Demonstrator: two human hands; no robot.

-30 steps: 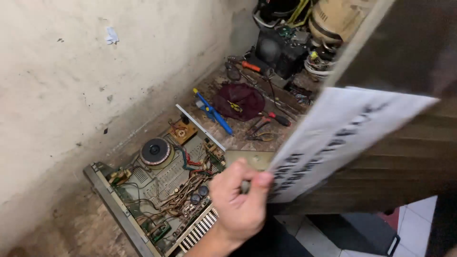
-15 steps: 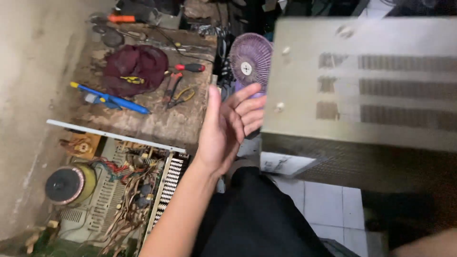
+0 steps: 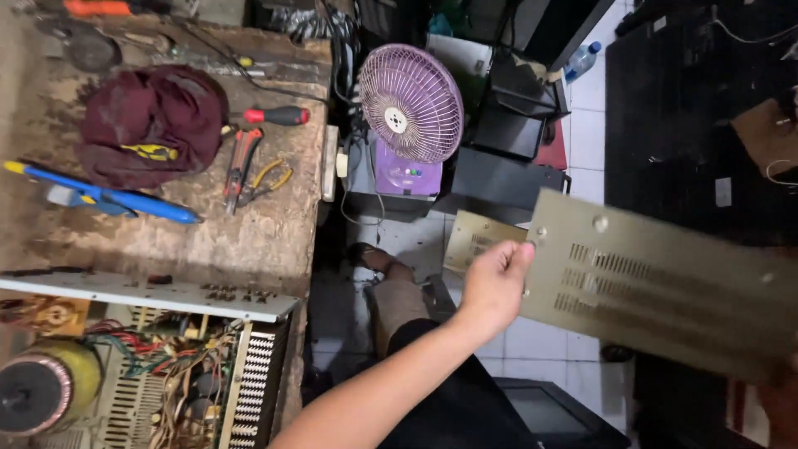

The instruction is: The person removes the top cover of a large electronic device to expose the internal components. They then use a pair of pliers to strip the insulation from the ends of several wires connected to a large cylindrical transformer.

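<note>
My left hand [image 3: 495, 283] grips the left end of a beige metal cover [image 3: 665, 283] with rows of vent slots, held tilted over the tiled floor to the right of the workbench. Only a sliver of my right hand [image 3: 780, 403] shows at the cover's lower right edge, and its grip is hidden. An open amplifier chassis [image 3: 150, 366] lies at the lower left on the bench, showing wires, a slotted heat sink and a round transformer [image 3: 37, 391].
On the worn wooden bench [image 3: 249, 233] lie a maroon cloth [image 3: 154, 120], a red-handled screwdriver [image 3: 278, 115], pliers [image 3: 241, 162] and a blue tool [image 3: 108, 195]. A purple fan [image 3: 410, 104] and black boxes [image 3: 515, 108] stand on the floor. My sandalled foot [image 3: 378, 258] is below the fan.
The view has swung right from the chassis to the floor. My left hand, which was open against the cover half a second ago, now grips its edge, and the cover sits lower and further right.
</note>
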